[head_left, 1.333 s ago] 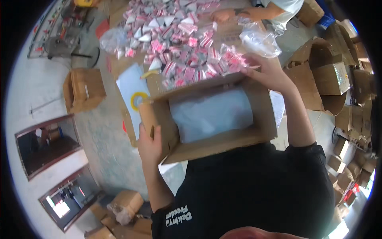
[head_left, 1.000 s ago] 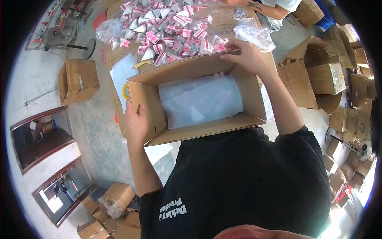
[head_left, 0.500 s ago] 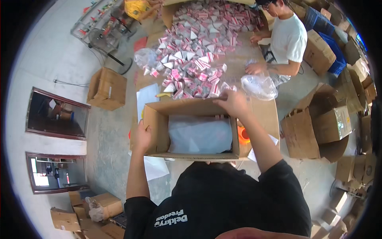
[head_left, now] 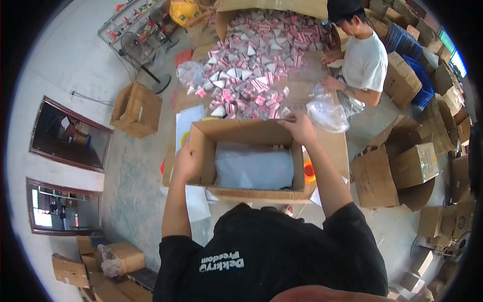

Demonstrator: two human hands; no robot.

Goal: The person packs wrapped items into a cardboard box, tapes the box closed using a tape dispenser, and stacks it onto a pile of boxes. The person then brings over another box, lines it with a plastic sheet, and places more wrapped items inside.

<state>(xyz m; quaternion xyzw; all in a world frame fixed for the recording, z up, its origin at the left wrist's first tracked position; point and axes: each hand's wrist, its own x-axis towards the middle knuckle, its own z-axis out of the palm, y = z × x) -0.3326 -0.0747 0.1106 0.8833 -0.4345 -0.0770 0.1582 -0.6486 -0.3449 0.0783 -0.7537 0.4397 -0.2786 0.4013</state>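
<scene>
An open cardboard box [head_left: 241, 132] stands at the near edge of the table, in front of my body. A pale, cloudy plastic sheet [head_left: 254, 168] lies inside it and hides most of what is beneath. My left hand [head_left: 186, 161] is closed on the box's left wall; its fingertips are partly hidden. At the far right corner, my right hand [head_left: 301, 128] grips the rim, fingers bent over the edge. Just beyond the far wall spreads a big pile of small wedge-shaped packets [head_left: 256, 85], pink, white and grey.
An orange tape roll [head_left: 309, 172] sits right of the box, white paper [head_left: 188, 121] to its left. A clear plastic bag [head_left: 327, 113] lies near a co-worker in a white shirt [head_left: 370, 60]. Large open cartons [head_left: 375, 176] stand on the floor at right; a fan [head_left: 133, 48] stands far left.
The box's far rim sits a little nearer the packet pile in the picture, and my right hand has settled lower over the corner. The co-worker's head has come down. The whole view has shifted slightly.
</scene>
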